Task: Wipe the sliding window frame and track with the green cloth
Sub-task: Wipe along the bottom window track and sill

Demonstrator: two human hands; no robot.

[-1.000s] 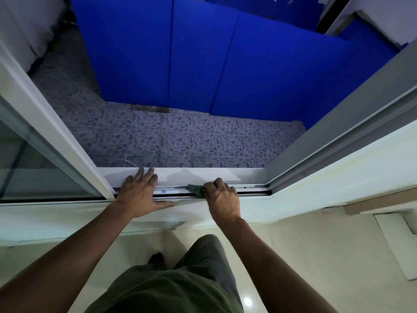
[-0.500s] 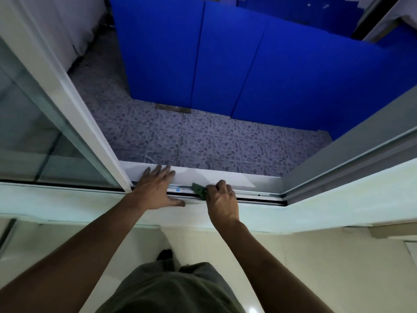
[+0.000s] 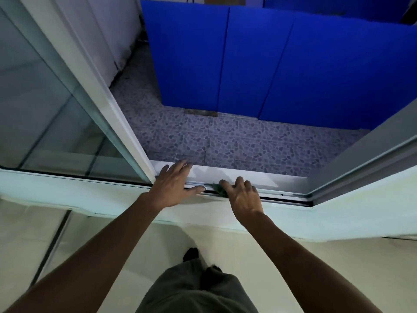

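The white sliding window's bottom track (image 3: 282, 194) runs left to right across the middle of the head view. A small green cloth (image 3: 218, 189) lies in the track, mostly hidden under my right hand (image 3: 242, 195), whose curled fingers press and hold it there. My left hand (image 3: 172, 186) rests flat on the sill with straight fingers and spread thumb, just left of the cloth. The sliding glass panel (image 3: 45, 123) and its white frame (image 3: 117, 123) stand at the left, touching my left hand's outer side.
Beyond the sill lies a grey pebble-patterned tiled floor (image 3: 237, 143) backed by blue panels (image 3: 259, 64). A grey window frame (image 3: 365, 159) slants up at the right. A pale wall ledge (image 3: 338, 215) runs below the track. My dark trousers (image 3: 191, 290) and a foot are at the bottom.
The camera view has shifted left and tilted, showing more of the glass panel. My right hand's fingers have loosened and spread a little over the cloth. My left hand stays flat on the sill.
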